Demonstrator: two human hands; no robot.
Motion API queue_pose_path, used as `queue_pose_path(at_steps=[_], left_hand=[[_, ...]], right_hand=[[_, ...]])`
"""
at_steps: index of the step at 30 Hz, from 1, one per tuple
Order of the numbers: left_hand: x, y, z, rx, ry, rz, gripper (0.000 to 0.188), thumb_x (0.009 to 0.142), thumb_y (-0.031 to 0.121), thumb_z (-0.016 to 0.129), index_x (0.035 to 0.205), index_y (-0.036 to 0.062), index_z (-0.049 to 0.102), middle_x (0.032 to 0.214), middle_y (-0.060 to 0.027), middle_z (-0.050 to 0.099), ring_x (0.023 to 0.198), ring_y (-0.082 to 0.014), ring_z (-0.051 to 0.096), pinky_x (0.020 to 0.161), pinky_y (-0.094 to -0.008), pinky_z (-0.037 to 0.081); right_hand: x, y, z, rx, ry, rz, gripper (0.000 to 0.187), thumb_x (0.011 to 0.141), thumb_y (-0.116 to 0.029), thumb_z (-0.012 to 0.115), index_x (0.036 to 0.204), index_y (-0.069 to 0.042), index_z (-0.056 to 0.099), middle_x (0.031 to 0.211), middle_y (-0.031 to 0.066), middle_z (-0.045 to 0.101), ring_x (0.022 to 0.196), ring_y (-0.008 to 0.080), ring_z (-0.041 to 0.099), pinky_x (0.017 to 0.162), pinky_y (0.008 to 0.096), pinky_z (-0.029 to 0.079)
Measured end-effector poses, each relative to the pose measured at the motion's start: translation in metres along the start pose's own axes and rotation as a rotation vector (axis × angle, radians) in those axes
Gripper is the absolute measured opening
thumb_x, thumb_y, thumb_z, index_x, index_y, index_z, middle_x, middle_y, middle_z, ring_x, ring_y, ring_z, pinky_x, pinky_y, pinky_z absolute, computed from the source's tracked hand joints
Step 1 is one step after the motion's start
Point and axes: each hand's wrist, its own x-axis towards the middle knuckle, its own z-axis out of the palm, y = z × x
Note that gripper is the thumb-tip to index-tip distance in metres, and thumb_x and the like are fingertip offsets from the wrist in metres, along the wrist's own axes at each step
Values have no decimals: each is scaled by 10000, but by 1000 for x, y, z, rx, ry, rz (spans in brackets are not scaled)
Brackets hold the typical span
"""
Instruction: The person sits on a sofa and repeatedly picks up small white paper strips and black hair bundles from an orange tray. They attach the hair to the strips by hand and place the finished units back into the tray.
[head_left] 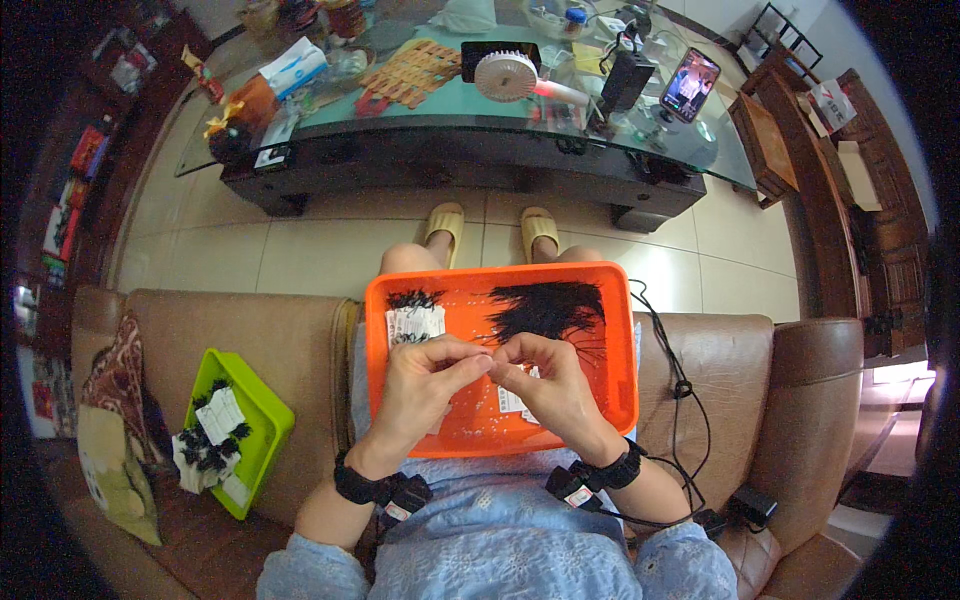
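Note:
An orange tray (503, 440) rests across my lap. Above its middle, my left hand (425, 385) and my right hand (548, 378) meet with thumbs and fingertips pinched together. Whatever sits between the fingertips is too small to make out. Beyond my right hand lies a loose bundle of thin black strands (545, 308). By my left hand, at the tray's left side, are white printed paper slips (416, 323) with short black strands at their edge. More white slips (511, 401) lie partly hidden under my right hand. Tiny white bits are scattered over the tray floor.
On the sofa (300, 320) to the left, a green tray (262, 425) holds white slips and black tufts, beside a cushion (115, 470). A black cable (690, 440) runs along the right. Ahead, a glass table (420, 125) carries a small fan (505, 77) and a phone (691, 85).

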Motion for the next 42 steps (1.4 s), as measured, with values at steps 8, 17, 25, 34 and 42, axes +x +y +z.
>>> queue_pose_path(at_steps=[8, 17, 25, 34, 42], left_hand=[[2, 4, -4, 136, -16, -16, 72, 848, 70, 682, 837, 1, 698, 783, -4, 652, 600, -50, 572, 486, -197, 430], [4, -3, -3, -109, -9, 85, 89, 848, 77, 653, 862, -1, 692, 799, -25, 641, 726, -90, 569, 673, -229, 443], [9, -13, -7, -546, -48, -37, 99, 850, 62, 624, 909, 5, 680, 869, -62, 639, 833, -163, 596, 791, -289, 458], [12, 17, -15, 853, 121, 872, 197, 748, 16, 658, 935, 66, 694, 911, -86, 636, 883, -246, 610, 770, -359, 486], [17, 19, -22, 709, -87, 900, 187, 667, -49, 702, 828, 44, 680, 772, -74, 626, 763, -253, 620, 719, -365, 484]], right_hand=[[-1, 1, 5, -274, 154, -218, 87, 772, -80, 690, 802, -9, 649, 773, 105, 639, 770, 253, 581, 723, 360, 431], [-2, -4, 4, 215, -43, -41, 104, 882, -75, 653, 937, 5, 616, 805, 0, 626, 800, 81, 574, 685, 227, 456], [-3, 0, -5, 571, -226, 221, 97, 873, -121, 676, 941, -61, 642, 789, -40, 642, 697, 46, 577, 610, 223, 464], [-5, 2, -11, 406, -121, 157, 86, 898, -146, 635, 865, -71, 656, 771, -42, 638, 683, 40, 567, 619, 214, 455], [-7, -2, -15, 397, -173, 152, 70, 886, -134, 654, 864, -68, 665, 779, -32, 650, 688, 44, 583, 611, 219, 466]])
